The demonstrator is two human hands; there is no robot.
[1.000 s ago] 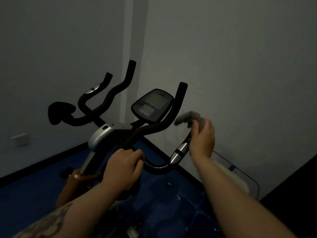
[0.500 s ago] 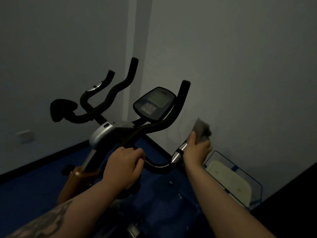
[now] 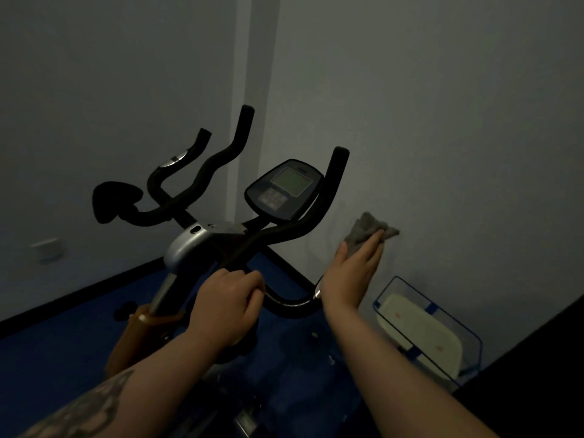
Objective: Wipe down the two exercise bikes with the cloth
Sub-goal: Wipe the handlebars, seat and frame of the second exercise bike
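Hands were split between steadying and wiping. The left hand point(image 3: 228, 306) was curled round the lower black foam loop of the handlebar point(image 3: 286, 303) on the near exercise bike point(image 3: 202, 245), gripping it firmly. The right hand point(image 3: 354, 273) had its fingers laid nearly straight, with the crumpled grey cloth point(image 3: 368, 230) caught under the fingertips and thumb; whether the thumb pinched it or merely pressed it could not be told in the dim light. That cloth sat out to the right of the bike, close to the pale wall point(image 3: 442, 121) and apart from any bar.

What mattered for the coming stroke was this: the nearest unwiped-looking part, the upright black right-hand grip point(image 3: 336, 172), lay up and to the left of the cloth, its long axis running steeply upward beside the grey console with its square display point(image 3: 284, 188). The right hand was clearly the nearer one, so a sweep along that bar would probably fall to it while the left kept the frame still. A second set of black handlebars point(image 3: 221, 156) stood behind, farther left, seemingly the other bike.

A clear blue-edged bin holding a pale lidded box point(image 3: 423, 330) rested on the blue floor point(image 3: 63, 343) by the wall.
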